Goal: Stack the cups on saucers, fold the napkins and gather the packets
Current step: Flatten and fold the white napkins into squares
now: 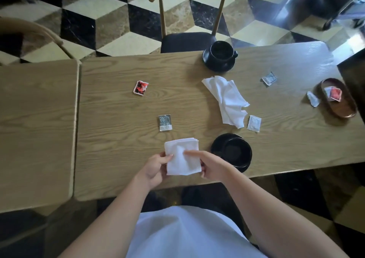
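Step in hand: the folded napkin (181, 157) is held at the near edge of the counter (110, 107), a compact square with stacked layers visible at its far edge.
Left hand (156, 167): fingers are pinched on the napkin's left edge, thumb on top.
Right hand (209, 165): the near right corner is gripped, and the forefinger is laid flat across the top of the cloth.
Cups, done: a black cup (222, 49) is seated on its saucer at the far edge; a second black cup (235, 151) is seated on a saucer just right of the folded napkin.
Napkins, left: one crumpled napkin (227, 99) is spread loosely at the centre and is not yet folded.
Packets, gathered: a red packet and a pale one are seen in the oval tray (343, 109) at the right.
Packets, left: a red packet (140, 87) at far left, a grey packet (165, 122) just beyond the folded napkin, a white packet (254, 123) touching or just beside the crumpled napkin, a pale packet (269, 78) at far right, and a torn scrap (313, 99) beside the tray.
Progress, judged: cups complete; napkins about half done; packets mostly outstanding.
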